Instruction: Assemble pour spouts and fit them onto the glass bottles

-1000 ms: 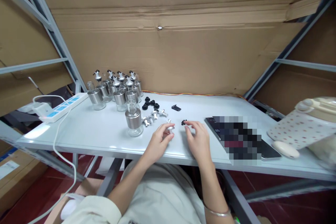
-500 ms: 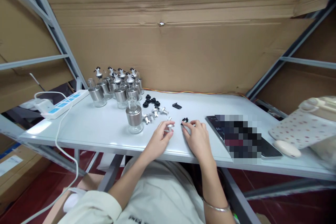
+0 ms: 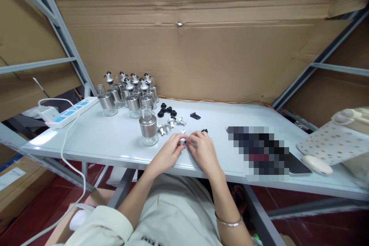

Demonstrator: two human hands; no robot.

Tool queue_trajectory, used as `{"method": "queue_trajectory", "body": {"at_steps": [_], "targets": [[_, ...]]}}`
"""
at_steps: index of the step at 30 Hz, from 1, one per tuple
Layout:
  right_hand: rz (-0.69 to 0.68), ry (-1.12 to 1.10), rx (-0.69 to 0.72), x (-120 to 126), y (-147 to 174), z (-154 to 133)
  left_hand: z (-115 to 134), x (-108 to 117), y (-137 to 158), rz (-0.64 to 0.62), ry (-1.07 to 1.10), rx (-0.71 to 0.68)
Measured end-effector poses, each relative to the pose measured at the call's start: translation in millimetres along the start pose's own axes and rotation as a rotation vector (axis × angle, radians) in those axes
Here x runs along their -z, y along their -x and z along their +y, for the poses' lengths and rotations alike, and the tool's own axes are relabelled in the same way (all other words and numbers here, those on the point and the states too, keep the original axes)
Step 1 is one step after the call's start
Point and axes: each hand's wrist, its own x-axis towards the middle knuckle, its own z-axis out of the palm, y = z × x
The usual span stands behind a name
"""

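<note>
And my left hand (image 3: pixel 168 153) has a silver spout (image 3: pixel 182 138) pinched between thumb and fingers, with my right hand (image 3: pixel 204 151) right beside it, fingertips drawn together; whether they grip a small part I can't tell, they hide it. Small black pieces (image 3: pixel 204 130) peek out just past my right knuckles, loose spouts (image 3: pixel 172 122) lie beyond my left fingers, a glass bottle (image 3: pixel 148 127) stands left of that hand.
</note>
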Motion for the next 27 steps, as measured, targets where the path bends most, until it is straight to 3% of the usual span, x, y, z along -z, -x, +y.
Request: {"method": "queue_trajectory", "body": {"at_steps": [5, 12, 19, 24, 27], "targets": [[0.076, -0.184, -0.011, -0.1, 2.1, 3.5, -3.0, -0.8, 0.2, 0.017, -0.016, -0.017], [0.142, -0.572, -0.206, 3.9, 5.3, 3.7, -1.5, -1.2, 1.9, -0.01, -0.009, 0.022], [0.297, -0.677, -0.211, 2.8, 6.1, 7.5, -4.1, -3.3, 2.8, -0.004, 0.14, 0.05], [0.324, -0.753, -0.188, 3.0, 6.9, 7.2, -0.8, -0.3, 5.3, -0.116, 0.049, 0.017], [0.323, -0.829, -0.255, 1.5, 7.3, 6.7, 0.3, 0.6, 6.5, -0.125, 0.038, 0.011]]}}
